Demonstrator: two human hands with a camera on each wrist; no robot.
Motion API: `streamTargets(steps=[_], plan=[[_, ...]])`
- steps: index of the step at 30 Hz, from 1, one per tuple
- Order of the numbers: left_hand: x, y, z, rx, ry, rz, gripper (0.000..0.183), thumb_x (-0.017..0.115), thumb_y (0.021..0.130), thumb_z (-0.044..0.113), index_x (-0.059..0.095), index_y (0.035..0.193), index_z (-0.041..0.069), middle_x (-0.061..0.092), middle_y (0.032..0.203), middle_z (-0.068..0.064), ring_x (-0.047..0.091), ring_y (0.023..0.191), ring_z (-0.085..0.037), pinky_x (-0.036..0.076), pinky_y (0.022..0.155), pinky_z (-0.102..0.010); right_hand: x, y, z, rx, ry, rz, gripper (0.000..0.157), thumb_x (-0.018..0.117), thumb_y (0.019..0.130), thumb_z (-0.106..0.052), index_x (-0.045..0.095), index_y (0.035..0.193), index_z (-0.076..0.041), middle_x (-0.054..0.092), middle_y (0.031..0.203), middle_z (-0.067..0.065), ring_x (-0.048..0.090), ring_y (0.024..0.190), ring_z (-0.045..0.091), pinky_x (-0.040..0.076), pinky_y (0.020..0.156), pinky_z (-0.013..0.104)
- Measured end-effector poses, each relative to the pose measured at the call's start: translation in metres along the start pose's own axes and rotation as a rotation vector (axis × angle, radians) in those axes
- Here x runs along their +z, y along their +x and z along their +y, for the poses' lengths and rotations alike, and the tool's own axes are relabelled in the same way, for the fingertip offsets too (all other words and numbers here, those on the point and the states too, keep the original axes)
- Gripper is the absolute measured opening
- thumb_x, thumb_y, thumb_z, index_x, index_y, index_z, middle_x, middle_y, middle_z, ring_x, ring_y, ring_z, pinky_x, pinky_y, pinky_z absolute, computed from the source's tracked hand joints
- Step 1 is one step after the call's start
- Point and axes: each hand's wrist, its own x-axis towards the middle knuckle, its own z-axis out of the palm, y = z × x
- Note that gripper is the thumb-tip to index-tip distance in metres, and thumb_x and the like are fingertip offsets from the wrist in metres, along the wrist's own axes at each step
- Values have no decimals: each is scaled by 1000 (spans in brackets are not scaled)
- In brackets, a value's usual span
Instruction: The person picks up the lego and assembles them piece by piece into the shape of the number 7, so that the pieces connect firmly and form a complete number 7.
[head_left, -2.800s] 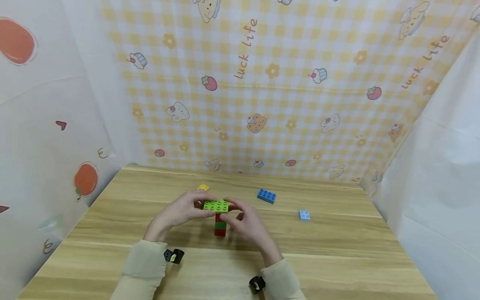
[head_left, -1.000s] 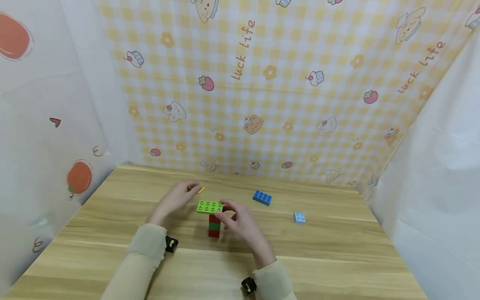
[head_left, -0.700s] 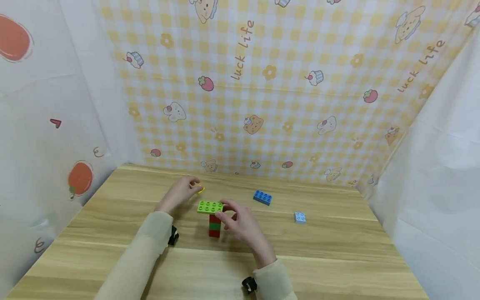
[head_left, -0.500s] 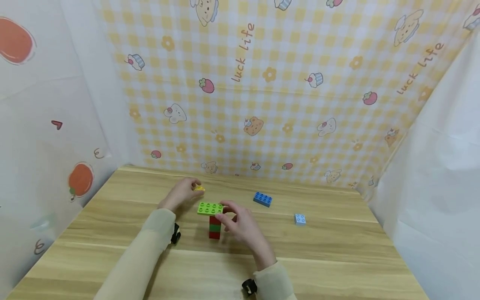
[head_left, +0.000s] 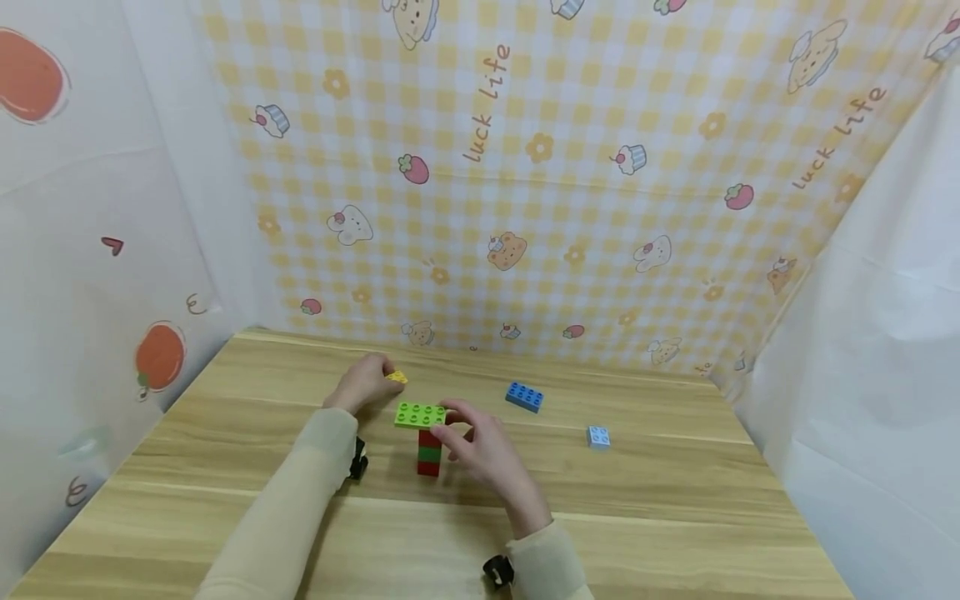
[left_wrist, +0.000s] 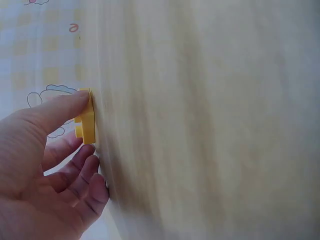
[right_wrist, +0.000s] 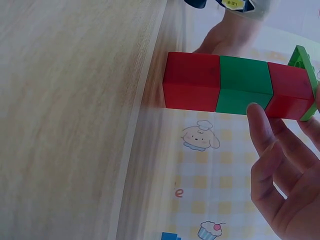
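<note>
At the back left of the table, my left hand (head_left: 363,382) pinches a small yellow toy brick (head_left: 398,377) between thumb and fingers. In the left wrist view the yellow brick (left_wrist: 89,125) stands low by the tabletop, with the other fingers curled loosely below it. A short tower of red and green bricks (head_left: 429,454) stands upright in the middle, crowned by a wider light green plate brick (head_left: 418,415) that overhangs leftward. My right hand (head_left: 487,446) holds this plate's right end; one fingertip lies along the green brick (right_wrist: 244,82) in the right wrist view.
A blue brick (head_left: 524,397) lies behind and right of the tower, with a small light blue brick (head_left: 598,437) farther right. A patterned cloth (head_left: 480,208) hangs behind the wooden table (head_left: 637,517); white sheets flank it.
My left hand has left the light green plate, moved back and left, and taken hold of the yellow brick, which has turned in its fingers. My right hand stays at the tower.
</note>
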Motion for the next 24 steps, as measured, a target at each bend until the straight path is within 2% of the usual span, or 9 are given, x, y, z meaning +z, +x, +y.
streamTargets(steps=[7, 12, 15, 21, 24], plan=[[-6, -7, -7, 24, -98, 27, 39, 69, 91, 26, 60, 117, -1, 61, 110, -16, 58, 95, -29, 49, 81, -44, 0, 1, 1, 2, 20, -2, 39, 62, 98, -32, 57, 134, -18, 64, 120, 13, 66, 73, 30, 53, 63, 31], [-9, -13, -5, 95, -177, 24, 42, 68, 93, 26, 59, 121, -4, 62, 111, -17, 61, 91, -26, 54, 74, -35, -3, -1, 3, 5, 42, 8, 39, 61, 98, -31, 57, 134, -17, 63, 121, 15, 66, 74, 34, 55, 66, 39], [-12, -18, -1, 145, -222, 17, 43, 66, 94, 25, 58, 125, -4, 63, 110, -16, 62, 90, -27, 54, 73, -35, -5, -2, 3, 6, 43, 24, 39, 62, 98, -30, 57, 134, -16, 63, 121, 15, 66, 74, 35, 56, 67, 43], [-21, -36, 1, 204, -275, 33, 46, 62, 97, 21, 53, 133, -7, 63, 108, -16, 63, 90, -27, 55, 75, -41, -2, -1, 3, -3, 9, 8, 41, 63, 97, -32, 57, 134, -17, 63, 120, 13, 67, 73, 31, 54, 63, 33], [-23, -45, 0, 223, -290, 50, 47, 63, 97, 23, 53, 133, -6, 64, 105, -15, 64, 86, -28, 54, 77, -44, 0, 0, 2, 9, 9, 5, 41, 63, 97, -32, 57, 135, -17, 63, 121, 14, 67, 73, 30, 54, 63, 32]])
